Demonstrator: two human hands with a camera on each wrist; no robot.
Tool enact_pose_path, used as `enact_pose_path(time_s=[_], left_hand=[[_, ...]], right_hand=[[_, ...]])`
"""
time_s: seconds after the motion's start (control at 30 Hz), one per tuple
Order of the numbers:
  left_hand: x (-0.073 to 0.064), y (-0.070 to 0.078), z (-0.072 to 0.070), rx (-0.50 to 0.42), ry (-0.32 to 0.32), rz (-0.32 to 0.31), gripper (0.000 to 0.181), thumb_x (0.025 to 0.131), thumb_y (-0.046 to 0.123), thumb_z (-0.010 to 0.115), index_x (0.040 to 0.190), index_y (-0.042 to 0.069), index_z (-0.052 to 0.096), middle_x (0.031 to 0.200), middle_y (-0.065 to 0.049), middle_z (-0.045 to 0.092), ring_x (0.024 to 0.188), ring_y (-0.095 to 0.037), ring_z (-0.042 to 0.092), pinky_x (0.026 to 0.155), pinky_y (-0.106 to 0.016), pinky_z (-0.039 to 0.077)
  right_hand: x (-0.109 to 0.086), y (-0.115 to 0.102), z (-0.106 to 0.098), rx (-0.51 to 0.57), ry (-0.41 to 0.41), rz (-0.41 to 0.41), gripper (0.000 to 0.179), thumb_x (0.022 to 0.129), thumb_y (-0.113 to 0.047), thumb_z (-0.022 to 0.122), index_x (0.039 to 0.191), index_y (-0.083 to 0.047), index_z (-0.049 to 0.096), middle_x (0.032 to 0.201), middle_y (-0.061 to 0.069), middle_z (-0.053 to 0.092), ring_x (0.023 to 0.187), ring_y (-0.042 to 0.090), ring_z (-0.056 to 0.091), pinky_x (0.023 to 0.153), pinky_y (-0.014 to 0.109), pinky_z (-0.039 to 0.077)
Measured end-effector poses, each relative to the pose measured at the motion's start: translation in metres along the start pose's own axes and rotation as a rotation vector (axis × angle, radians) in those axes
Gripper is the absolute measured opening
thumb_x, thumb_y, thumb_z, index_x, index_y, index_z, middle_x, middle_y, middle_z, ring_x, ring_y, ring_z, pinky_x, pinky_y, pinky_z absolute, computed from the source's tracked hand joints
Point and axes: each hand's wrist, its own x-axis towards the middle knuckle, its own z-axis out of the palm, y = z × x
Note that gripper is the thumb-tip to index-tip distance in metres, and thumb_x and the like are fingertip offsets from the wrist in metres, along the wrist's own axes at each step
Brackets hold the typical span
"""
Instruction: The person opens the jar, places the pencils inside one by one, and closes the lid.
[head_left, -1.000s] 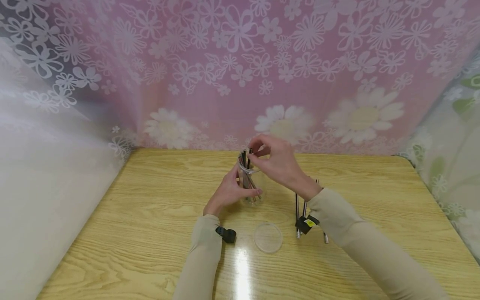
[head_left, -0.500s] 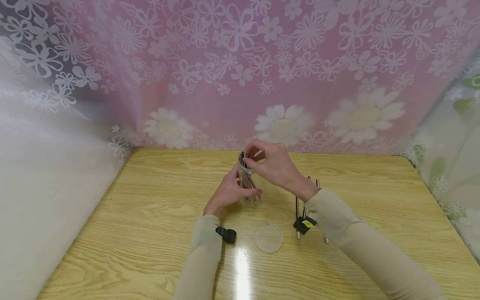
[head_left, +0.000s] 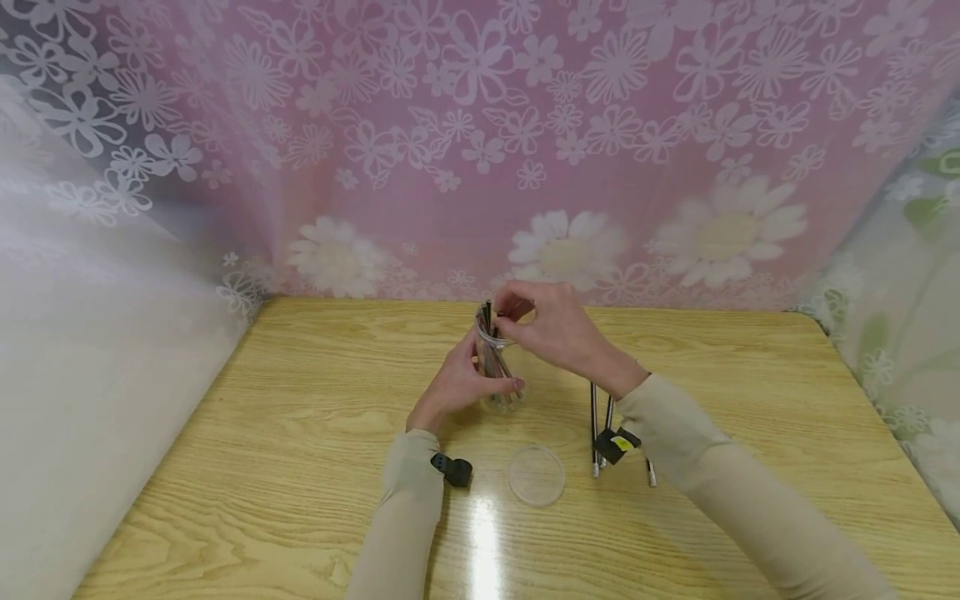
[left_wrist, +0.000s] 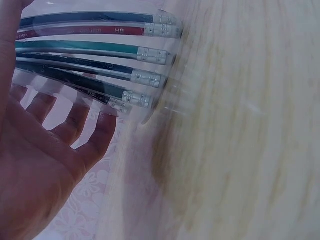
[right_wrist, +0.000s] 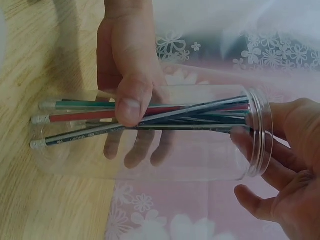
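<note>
A clear plastic jar [right_wrist: 210, 170] stands on the table, seen lying sideways in the right wrist view. Inside lean several pencils [right_wrist: 82, 116], one red, one green and others dark, their metal eraser ends at the bottom. My left hand [head_left: 453, 385] grips the jar's side, thumb in front and fingers behind. Over the jar's mouth, my right hand [head_left: 555, 325] pinches the dark upper end of a pencil between thumb and fingers. In the right wrist view its fingers [right_wrist: 260, 206] overlap the threaded rim, and part of that pencil is hidden.
A round clear lid [head_left: 536, 475] lies flat on the wood-grain table [head_left: 300, 467] in front of the jar. Right of it lie several dark striped pencils [head_left: 593, 425], partly under my right forearm. A pink floral curtain [head_left: 420, 250] hangs behind the table's back edge.
My right hand dips lower and left at the jar's mouth, then comes back slightly right. The upper pencil ends shift a little in the jar. My left hand keeps its grip.
</note>
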Motion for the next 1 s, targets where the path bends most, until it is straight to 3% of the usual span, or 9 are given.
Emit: enact_pose_path(time_s=[0.4, 0.6, 1.0], left_hand=[[0.0, 0.001, -0.001, -0.005, -0.001, -0.007, 0.099, 0.077, 0.049, 0.088, 0.152, 0.059, 0.024, 0.157, 0.007, 0.041, 0.138, -0.028, 0.049, 0.106, -0.057, 0.046], [0.001, 0.001, -0.001, 0.007, 0.0, -0.005, 0.1, 0.078, 0.049, 0.088, 0.153, 0.058, 0.022, 0.156, 0.007, 0.043, 0.137, -0.027, 0.05, 0.105, -0.055, 0.047], [0.0, 0.002, 0.0, -0.014, -0.001, -0.009, 0.087, 0.079, 0.043, 0.089, 0.149, 0.048, 0.038, 0.146, 0.009, 0.051, 0.129, -0.023, 0.054, 0.101, -0.051, 0.05]], right_hand=[[0.007, 0.0, -0.005, -0.02, -0.068, 0.003, 0.011, 0.094, -0.003, 0.069, 0.103, -0.005, 0.075, 0.105, 0.009, 0.075, 0.089, 0.023, 0.078, 0.073, 0.035, 0.062], [0.01, -0.002, -0.003, -0.1, -0.049, -0.037, 0.013, 0.091, -0.003, 0.074, 0.103, -0.006, 0.078, 0.1, 0.007, 0.075, 0.089, 0.021, 0.074, 0.079, 0.037, 0.061], [0.009, 0.002, -0.002, -0.183, 0.009, -0.068, 0.009, 0.092, -0.009, 0.074, 0.1, -0.01, 0.078, 0.096, 0.004, 0.078, 0.099, 0.031, 0.063, 0.086, 0.044, 0.05]])
